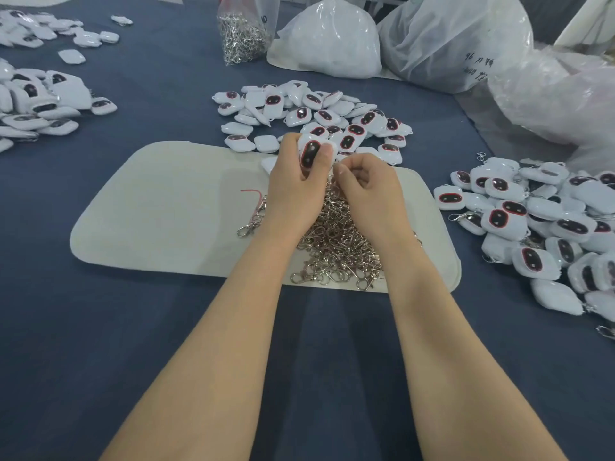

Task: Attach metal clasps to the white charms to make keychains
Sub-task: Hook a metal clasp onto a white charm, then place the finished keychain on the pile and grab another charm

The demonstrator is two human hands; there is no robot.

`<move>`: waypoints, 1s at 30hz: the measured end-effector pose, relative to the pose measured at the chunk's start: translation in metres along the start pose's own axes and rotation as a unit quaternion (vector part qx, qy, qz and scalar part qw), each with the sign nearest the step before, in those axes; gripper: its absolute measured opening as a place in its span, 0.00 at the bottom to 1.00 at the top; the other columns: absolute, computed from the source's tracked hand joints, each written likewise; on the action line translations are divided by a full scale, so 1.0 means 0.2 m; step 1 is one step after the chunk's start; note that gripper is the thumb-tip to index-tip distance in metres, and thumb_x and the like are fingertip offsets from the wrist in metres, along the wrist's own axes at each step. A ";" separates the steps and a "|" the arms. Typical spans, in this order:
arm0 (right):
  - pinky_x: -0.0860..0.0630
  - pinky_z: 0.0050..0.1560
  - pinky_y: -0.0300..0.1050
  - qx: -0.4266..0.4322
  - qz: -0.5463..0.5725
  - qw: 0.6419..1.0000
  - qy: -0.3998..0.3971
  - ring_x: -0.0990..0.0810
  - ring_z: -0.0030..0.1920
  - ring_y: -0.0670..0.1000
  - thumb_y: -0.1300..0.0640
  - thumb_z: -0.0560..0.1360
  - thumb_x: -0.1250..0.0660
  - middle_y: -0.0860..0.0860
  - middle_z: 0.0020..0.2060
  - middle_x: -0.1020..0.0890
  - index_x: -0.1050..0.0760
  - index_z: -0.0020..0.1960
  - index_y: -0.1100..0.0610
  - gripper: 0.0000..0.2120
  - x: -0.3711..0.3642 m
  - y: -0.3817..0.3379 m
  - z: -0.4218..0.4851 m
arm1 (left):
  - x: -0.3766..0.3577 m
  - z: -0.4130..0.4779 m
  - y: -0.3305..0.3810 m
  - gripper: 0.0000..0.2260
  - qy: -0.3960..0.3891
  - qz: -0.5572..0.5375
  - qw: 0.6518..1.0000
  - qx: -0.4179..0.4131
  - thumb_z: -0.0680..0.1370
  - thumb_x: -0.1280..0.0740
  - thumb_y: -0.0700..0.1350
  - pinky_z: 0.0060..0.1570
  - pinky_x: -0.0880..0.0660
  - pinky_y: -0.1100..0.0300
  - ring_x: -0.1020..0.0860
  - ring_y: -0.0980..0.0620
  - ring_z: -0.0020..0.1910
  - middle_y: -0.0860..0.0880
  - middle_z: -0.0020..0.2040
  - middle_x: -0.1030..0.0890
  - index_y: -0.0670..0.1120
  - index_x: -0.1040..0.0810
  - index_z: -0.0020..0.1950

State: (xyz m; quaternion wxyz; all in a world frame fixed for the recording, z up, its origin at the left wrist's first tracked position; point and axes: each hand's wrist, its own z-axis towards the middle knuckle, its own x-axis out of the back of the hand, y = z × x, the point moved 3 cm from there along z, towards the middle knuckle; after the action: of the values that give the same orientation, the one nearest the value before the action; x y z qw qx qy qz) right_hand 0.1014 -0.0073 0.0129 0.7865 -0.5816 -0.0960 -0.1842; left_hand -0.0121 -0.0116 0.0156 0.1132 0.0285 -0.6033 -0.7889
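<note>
Bag [442,34] scrawl [479,63] ("96", rest unclear)

a dark blue cloth [166,327] covers the work table, with a pale rounded mat [159,211] laid flat at its centre and a short red string [251,193] lying on it. at the far edge sit a bulging white plastic bag [332,44], a larger translucent bag [449,38] bearing handwritten marks, and crumpled clear plastic [549,104].
</note>
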 end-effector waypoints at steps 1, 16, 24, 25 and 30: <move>0.27 0.40 0.39 -0.011 0.008 1.000 0.003 0.23 0.35 0.43 0.59 0.77 0.36 0.45 0.32 0.21 0.27 0.40 0.50 0.08 0.00 0.00 0.00 | 0.00 0.00 0.00 0.05 0.002 0.011 1.000 -0.006 0.80 0.37 0.49 0.47 0.25 0.57 0.21 0.47 0.44 0.54 0.39 0.25 0.50 0.32 0.48; 0.31 0.34 0.36 -0.043 0.002 0.996 -0.079 0.29 0.29 0.43 0.54 0.76 0.34 0.44 0.27 0.24 0.18 0.40 0.54 0.09 0.03 -0.01 -0.01 | 0.00 0.02 -0.04 0.06 0.014 0.082 0.996 0.040 0.82 0.44 0.50 0.32 0.34 0.72 0.29 0.64 0.37 0.58 0.39 0.28 0.48 0.34 0.52; 0.30 0.29 0.37 -0.131 0.315 0.940 0.017 0.29 0.25 0.44 0.61 0.78 0.36 0.47 0.25 0.24 0.26 0.35 0.57 0.13 0.07 -0.02 0.00 | 0.01 0.00 0.02 0.05 0.064 -0.044 0.997 0.024 0.82 0.43 0.51 0.43 0.26 0.63 0.22 0.59 0.41 0.53 0.52 0.22 0.51 0.32 0.54; 0.27 0.31 0.37 -0.132 0.412 0.897 0.094 0.25 0.27 0.45 0.62 0.79 0.37 0.49 0.28 0.21 0.26 0.39 0.60 0.09 0.11 -0.02 0.01 | 0.02 0.00 0.02 0.04 0.071 -0.051 0.996 0.033 0.82 0.43 0.51 0.45 0.25 0.60 0.21 0.57 0.43 0.52 0.53 0.22 0.52 0.32 0.53; 0.22 0.39 0.37 -0.161 0.539 0.785 0.259 0.18 0.36 0.48 0.60 0.80 0.37 0.56 0.43 0.18 0.30 0.58 0.62 0.09 0.21 0.04 0.00 | 0.04 0.02 -0.03 0.07 0.104 0.090 0.990 0.024 0.81 0.41 0.46 0.49 0.32 0.67 0.26 0.55 0.53 0.51 0.59 0.27 0.48 0.28 0.57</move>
State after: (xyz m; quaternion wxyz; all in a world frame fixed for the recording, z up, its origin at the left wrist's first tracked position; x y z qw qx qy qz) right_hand 0.1433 -0.0119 0.0208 0.6479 -0.5877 0.4712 0.1128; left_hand -0.0224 -0.0080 0.0115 0.2451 0.0592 -0.6074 -0.7533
